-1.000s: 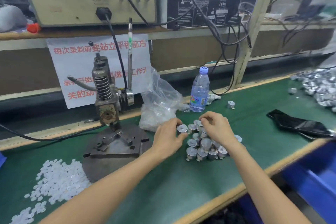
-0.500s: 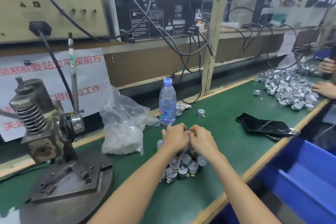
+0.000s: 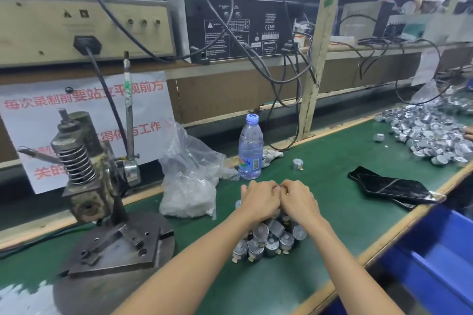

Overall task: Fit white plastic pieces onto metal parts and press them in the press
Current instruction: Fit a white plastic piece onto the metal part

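The metal parts (image 3: 268, 238), small bright cylindrical cans, lay in a loose cluster on the green bench mat (image 3: 256, 286), right of the press and near the front edge. By appearance they would be rigid, dense for their size, and smooth enough to roll or slip. The curved side wall, taken across its width, seemed the soundest hold, leaving the end face free for fitting.

The left hand (image 3: 258, 199) and right hand (image 3: 299, 202) were over the far side of the cluster, knuckles up, fingers curled under and fingertips meeting. What lay beneath them was hidden, and it could not be told whether a part was pinched between them.

The white plastic pieces (image 3: 12, 294) showed only as a blurred scatter at the lower left corner. More appeared to sit in the clear bag (image 3: 189, 186) between press and hands. They would likely be light, easily scattered, and best taken by a fingertip pinch.

The press (image 3: 84, 169), spring-loaded with an upright lever (image 3: 129, 120), stood at left on its round base (image 3: 115, 245).

Further out were:
- a water bottle (image 3: 250, 148)
- one stray can (image 3: 297, 163)
- two stacked phones (image 3: 394, 186)
- a large heap of cans (image 3: 430, 133) at far right
- a blue bin (image 3: 435, 258) below the bench edge
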